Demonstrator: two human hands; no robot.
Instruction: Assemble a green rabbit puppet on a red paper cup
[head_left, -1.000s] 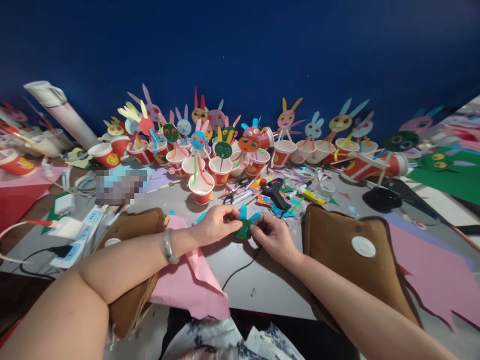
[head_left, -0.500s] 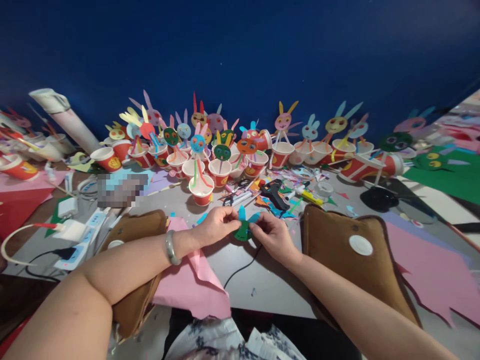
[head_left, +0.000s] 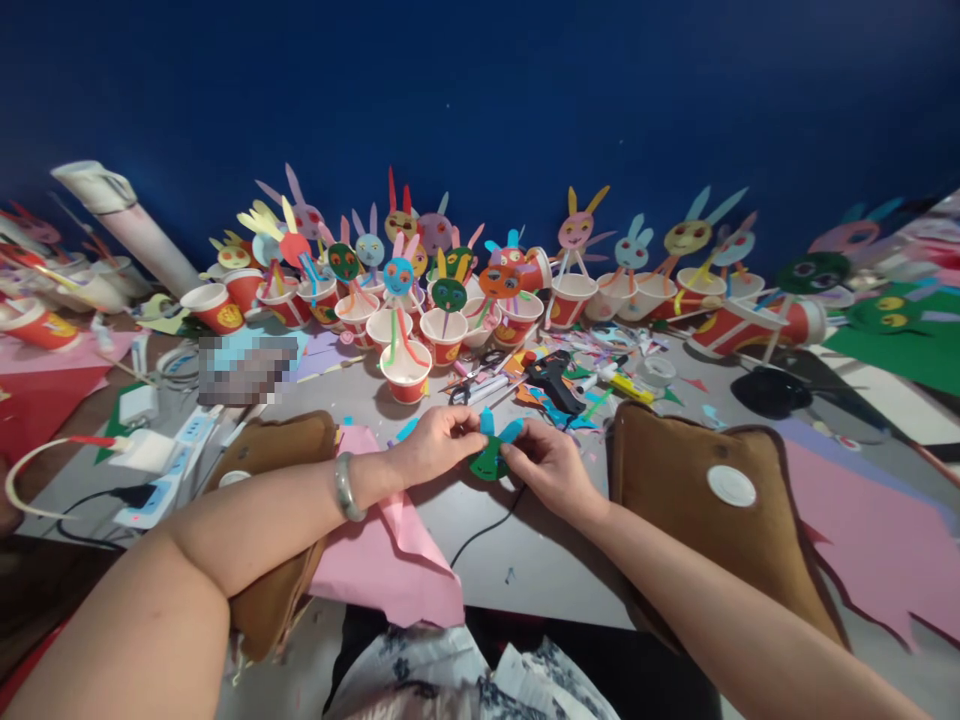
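A round green paper rabbit face [head_left: 487,462] with two blue paper ears [head_left: 501,426] is held up over the near middle of the table. My left hand [head_left: 442,440] pinches its left edge between thumb and fingers. On the opposite edge, my right hand [head_left: 551,468] pinches it beside the right ear. Drawn marks show on the green face, partly covered by my fingertips. Beyond my hands stands a red and white paper cup [head_left: 406,372] with a blue rabbit face [head_left: 397,275] above it.
Several cups with paper rabbits line the blue wall. A black glue gun [head_left: 556,378], a yellow cutter [head_left: 628,388] and paper scraps lie ahead. Brown cushions [head_left: 679,500] flank my arms. Pink paper [head_left: 390,565] is near my left forearm; a power strip [head_left: 169,480] lies left.
Both hands keep their pinch on the green rabbit face. Its blue ears and drawn marks show a little more clearly now. The camera view has shifted slightly.
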